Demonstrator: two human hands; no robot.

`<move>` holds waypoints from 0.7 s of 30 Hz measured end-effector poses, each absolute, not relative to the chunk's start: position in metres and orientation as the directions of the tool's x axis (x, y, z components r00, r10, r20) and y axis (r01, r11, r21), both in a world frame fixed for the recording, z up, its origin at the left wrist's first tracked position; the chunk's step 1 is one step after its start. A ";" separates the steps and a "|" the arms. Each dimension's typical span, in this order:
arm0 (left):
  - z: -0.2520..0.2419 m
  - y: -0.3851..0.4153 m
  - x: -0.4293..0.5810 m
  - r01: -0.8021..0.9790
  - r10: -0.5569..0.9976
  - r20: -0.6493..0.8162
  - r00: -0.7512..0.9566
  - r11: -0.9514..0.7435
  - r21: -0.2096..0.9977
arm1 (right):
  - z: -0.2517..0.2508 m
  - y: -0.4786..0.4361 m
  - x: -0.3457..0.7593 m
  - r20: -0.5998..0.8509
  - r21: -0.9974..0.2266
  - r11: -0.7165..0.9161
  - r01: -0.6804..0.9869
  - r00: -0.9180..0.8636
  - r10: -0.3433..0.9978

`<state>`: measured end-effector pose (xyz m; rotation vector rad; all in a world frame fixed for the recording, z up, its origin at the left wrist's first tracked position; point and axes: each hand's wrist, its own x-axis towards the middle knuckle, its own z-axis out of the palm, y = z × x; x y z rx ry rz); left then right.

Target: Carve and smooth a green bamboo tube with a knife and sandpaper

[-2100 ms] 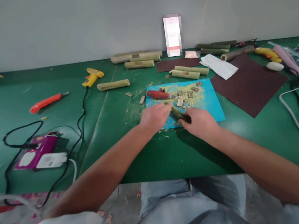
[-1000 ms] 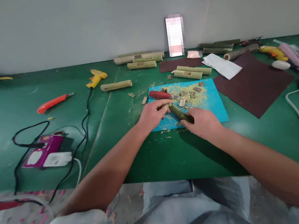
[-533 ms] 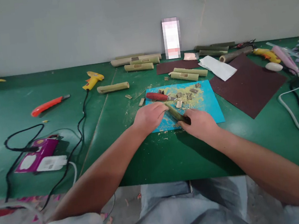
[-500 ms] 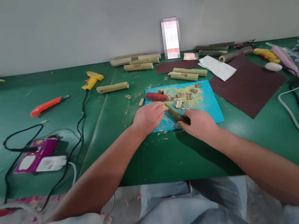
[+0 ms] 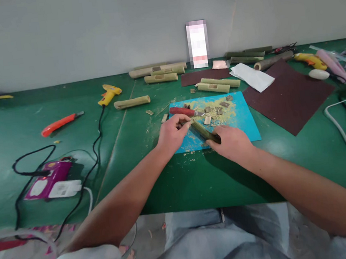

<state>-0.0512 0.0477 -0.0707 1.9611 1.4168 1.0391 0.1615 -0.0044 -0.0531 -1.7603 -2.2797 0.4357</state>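
A short green bamboo tube (image 5: 203, 130) lies at a slant between my hands, over the near part of a blue sheet (image 5: 244, 125). My right hand (image 5: 231, 141) is closed around its near end. At the far end my left hand (image 5: 172, 134) is curled, thumb and forefinger pinched at the tube's tip; whether a small piece is also between them I cannot tell. Just beyond my left fingers lies a red-handled chisel-like tool (image 5: 181, 111). Bamboo chips (image 5: 207, 120) and pale shavings (image 5: 193, 105) are strewn over the sheet.
Cut bamboo tubes (image 5: 161, 78) lie along the back, near a propped-up phone (image 5: 198, 44). To the left are a yellow glue gun (image 5: 110, 94), an orange utility knife (image 5: 60, 124) and a purple power strip (image 5: 48, 180) with cords. Brown sandpaper-like sheets (image 5: 290, 106) and white paper (image 5: 252, 77) lie to the right.
My left fingers have shifted and lifted slightly at the tube's far end, leaving a gap between forefinger and thumb. My right hand keeps its grip. The view has swung slightly left.
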 end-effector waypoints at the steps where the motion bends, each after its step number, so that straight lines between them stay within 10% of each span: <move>1: -0.072 0.048 -0.051 0.524 0.954 0.266 0.141 -0.300 0.797 | -0.053 -0.004 0.161 -0.002 -0.371 0.235 0.899 -0.253 0.967; 13: -0.068 0.048 -0.054 0.581 0.944 0.245 0.222 -0.330 0.744 | -0.055 -0.004 0.162 0.020 -0.377 0.250 0.892 -0.262 0.965; 21: -0.061 0.047 -0.048 0.154 0.984 -0.108 0.145 0.085 0.984 | -0.056 -0.004 0.162 0.019 -0.376 0.248 0.893 -0.261 0.965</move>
